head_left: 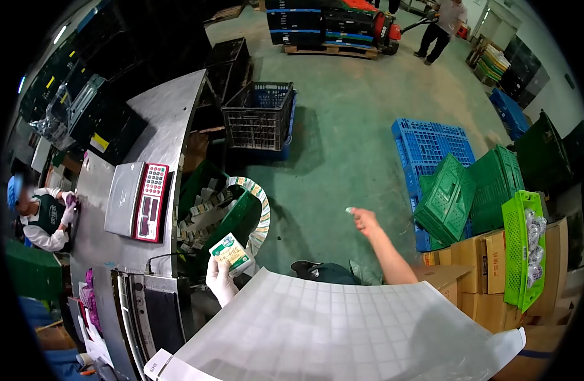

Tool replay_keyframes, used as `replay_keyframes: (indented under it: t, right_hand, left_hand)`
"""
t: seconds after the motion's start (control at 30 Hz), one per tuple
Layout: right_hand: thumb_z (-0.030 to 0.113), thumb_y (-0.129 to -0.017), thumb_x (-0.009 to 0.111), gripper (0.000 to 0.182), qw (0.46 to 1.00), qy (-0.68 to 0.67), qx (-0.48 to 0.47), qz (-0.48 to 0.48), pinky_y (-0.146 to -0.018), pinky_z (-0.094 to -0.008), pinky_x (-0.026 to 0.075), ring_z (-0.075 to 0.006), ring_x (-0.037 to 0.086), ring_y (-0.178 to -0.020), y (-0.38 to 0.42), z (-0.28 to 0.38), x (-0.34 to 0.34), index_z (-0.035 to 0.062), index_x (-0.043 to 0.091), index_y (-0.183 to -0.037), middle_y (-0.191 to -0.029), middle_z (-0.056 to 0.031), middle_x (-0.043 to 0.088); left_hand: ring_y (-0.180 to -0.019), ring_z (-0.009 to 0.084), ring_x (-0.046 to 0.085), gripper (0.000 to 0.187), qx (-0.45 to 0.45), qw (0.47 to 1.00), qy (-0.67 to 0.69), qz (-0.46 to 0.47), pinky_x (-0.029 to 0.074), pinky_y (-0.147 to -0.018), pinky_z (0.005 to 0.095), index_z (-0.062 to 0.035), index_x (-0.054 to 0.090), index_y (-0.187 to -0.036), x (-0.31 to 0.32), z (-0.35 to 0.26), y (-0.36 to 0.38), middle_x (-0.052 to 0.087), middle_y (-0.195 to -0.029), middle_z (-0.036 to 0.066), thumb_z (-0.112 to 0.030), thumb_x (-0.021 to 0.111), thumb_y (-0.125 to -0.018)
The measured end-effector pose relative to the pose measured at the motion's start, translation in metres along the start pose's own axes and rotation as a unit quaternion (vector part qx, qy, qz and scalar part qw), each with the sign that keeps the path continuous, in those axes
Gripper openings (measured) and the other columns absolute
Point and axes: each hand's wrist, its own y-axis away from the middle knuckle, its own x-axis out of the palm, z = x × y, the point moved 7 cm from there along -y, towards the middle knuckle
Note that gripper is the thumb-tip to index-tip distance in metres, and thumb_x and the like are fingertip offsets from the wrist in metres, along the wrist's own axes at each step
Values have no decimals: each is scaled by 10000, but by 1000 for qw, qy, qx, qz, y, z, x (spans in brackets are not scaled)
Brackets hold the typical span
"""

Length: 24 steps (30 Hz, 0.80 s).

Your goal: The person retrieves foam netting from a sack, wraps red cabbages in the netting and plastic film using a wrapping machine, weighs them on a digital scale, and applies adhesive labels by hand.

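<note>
My left hand (221,279), in a white glove, holds a small green and white package (230,255) near the corner of the metal table. My bare right hand (364,221) is out over the green floor, its fingers pinched on a tiny pale piece (349,210) too small to name. Below both hands spreads a large sheet of white square labels (342,324). Beside the package, a curved strip of printed labels (261,209) hangs over a green crate (231,223) with similar packages or labels inside.
A red and white scale (151,202) sits on the metal table (171,105). Across it is a gloved co-worker (47,216). Black crate (259,117) ahead; blue pallet (431,143), green crates (447,197) and cartons (469,260) right. A person (441,28) stands by a pallet jack (388,32).
</note>
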Motion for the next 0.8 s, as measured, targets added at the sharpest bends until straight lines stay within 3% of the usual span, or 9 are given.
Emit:
replay_keyframes:
  t: [0.1, 0.17, 0.47, 0.53, 0.67, 0.77, 0.8]
  right_hand:
    - [164, -790, 636, 126, 999, 12, 22, 27, -331, -193, 153, -28, 244, -394, 32, -23, 33, 77, 547, -810, -527, 70, 330]
    - [167, -771, 654, 148, 995, 8, 26, 94, -347, -195, 196, -33, 287, -415, 46, -30, 55, 63, 579, -845, -559, 54, 386]
    - [259, -780, 652, 221, 983, 77, -17, 166, -397, -197, 275, -46, 367, -473, 94, -6, 118, 67, 602, -877, -618, 42, 463]
    - [276, -784, 648, 238, 981, 97, -21, 167, -398, -195, 286, -48, 388, -482, 98, -2, 126, 63, 606, -882, -634, 28, 494]
    - [276, -792, 637, 240, 979, 101, -36, 172, -381, -196, 280, -49, 395, -475, 112, 6, 136, 55, 603, -880, -612, 26, 487]
    - [265, -796, 630, 230, 976, 94, -37, 191, -373, -197, 287, -48, 397, -465, 110, 3, 140, 52, 602, -880, -614, 25, 490]
    - [260, -797, 628, 226, 974, 90, -36, 205, -371, -196, 291, -47, 397, -460, 109, 0, 145, 52, 602, -880, -614, 26, 490]
  left_hand:
    - [-899, 151, 571, 363, 5, 1000, -23, -11, 445, -791, 276, 32, 470, -1177, 14, -4, -1, 578, -1052, 92, -34, 530, -826]
    - [-903, 141, 567, 357, -6, 999, -25, -20, 439, -791, 269, 35, 467, -1179, 19, 0, -3, 582, -1045, 86, -30, 523, -832]
    - [-849, 124, 570, 339, 12, 999, -49, 0, 432, -766, 234, 46, 483, -1147, 42, -1, -3, 594, -988, 79, -5, 533, -815]
    - [-863, 142, 579, 346, 3, 998, -41, 43, 454, -760, 251, 45, 481, -1151, 35, 5, -8, 592, -1007, 95, 6, 537, -812]
    - [-903, 173, 587, 374, -63, 997, -31, 26, 485, -773, 298, 44, 463, -1174, 12, 26, -16, 583, -1052, 123, 16, 542, -809]
    - [-906, 168, 579, 381, -53, 998, -38, 18, 470, -782, 291, 51, 456, -1179, 21, 16, -11, 583, -1043, 120, 13, 539, -809]
    - [-898, 164, 574, 361, -5, 999, -42, -1, 450, -795, 277, 57, 474, -1156, 27, 13, -8, 583, -1036, 116, 13, 533, -803]
